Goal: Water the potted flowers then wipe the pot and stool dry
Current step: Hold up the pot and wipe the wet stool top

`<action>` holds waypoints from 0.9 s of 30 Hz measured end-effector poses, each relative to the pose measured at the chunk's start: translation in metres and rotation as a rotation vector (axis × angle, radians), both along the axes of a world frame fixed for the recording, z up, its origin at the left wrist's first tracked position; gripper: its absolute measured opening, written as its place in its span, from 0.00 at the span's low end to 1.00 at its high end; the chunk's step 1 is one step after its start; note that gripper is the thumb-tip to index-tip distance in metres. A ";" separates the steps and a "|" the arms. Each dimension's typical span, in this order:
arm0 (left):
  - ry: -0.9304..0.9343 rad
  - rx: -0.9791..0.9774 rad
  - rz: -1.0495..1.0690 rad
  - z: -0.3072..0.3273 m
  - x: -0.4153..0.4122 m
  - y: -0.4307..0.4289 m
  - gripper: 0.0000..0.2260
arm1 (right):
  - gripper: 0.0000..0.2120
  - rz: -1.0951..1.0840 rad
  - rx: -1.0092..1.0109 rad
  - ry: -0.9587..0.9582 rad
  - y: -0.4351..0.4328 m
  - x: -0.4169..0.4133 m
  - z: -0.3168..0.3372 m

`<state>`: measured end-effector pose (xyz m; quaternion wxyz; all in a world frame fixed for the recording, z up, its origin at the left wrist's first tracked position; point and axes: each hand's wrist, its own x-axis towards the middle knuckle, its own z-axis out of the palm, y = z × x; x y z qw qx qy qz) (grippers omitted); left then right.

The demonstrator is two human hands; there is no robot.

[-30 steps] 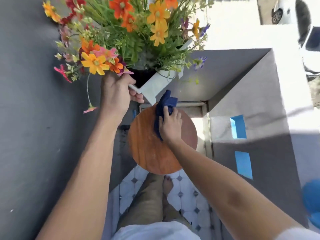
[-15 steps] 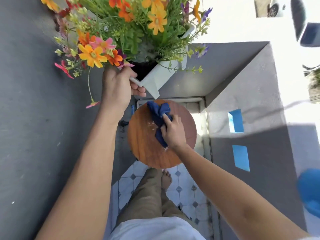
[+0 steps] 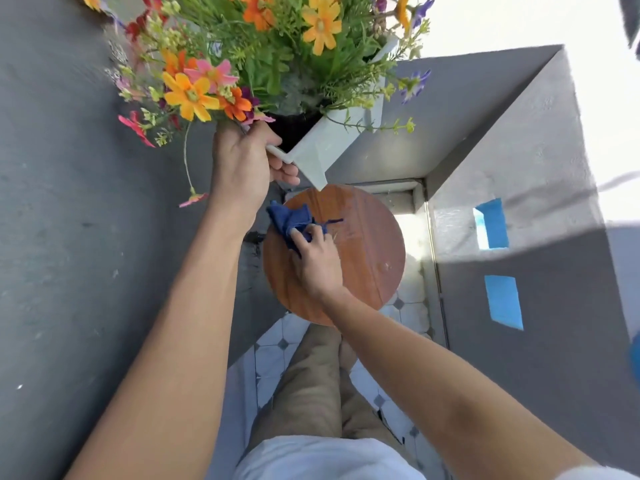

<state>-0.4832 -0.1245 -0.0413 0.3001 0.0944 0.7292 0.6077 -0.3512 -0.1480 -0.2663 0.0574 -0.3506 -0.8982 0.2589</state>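
My left hand [image 3: 244, 168] grips the rim of a white square pot [image 3: 332, 140] and holds it lifted and tilted above the stool. The pot is full of orange, yellow, pink and purple flowers [image 3: 263, 60]. Below it stands a round wooden stool [image 3: 367, 251]. My right hand [image 3: 317, 259] presses a dark blue cloth [image 3: 289, 220] onto the stool's left part, near its far-left edge. A few wet drops show on the stool's right side.
Grey walls close in on the left [image 3: 69, 237] and right [image 3: 554, 306], the right one carrying two blue tape patches [image 3: 502, 299]. White tiled floor [image 3: 273, 355] lies under the stool, with my legs just before it. A blue object [image 3: 634, 358] shows at the right edge.
My right hand has dragged the blue cloth from the stool's far middle toward its left edge. My left hand keeps the pot lifted, with little shift.
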 end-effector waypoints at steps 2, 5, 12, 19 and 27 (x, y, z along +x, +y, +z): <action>-0.006 -0.002 -0.012 -0.003 0.003 0.000 0.06 | 0.13 0.148 -0.016 0.008 -0.040 0.008 0.000; -0.001 -0.004 -0.032 -0.005 0.009 -0.003 0.08 | 0.14 0.278 -0.023 -0.001 -0.053 0.036 -0.003; 0.016 0.013 -0.071 -0.004 0.011 -0.009 0.07 | 0.13 -0.246 -0.017 -0.049 0.077 0.094 0.015; 0.006 0.001 -0.050 -0.008 0.023 -0.019 0.09 | 0.13 -0.218 -0.045 -0.013 0.024 0.058 0.016; -0.024 0.009 -0.054 -0.014 0.041 -0.028 0.10 | 0.14 0.206 -0.137 -0.037 -0.053 0.112 0.014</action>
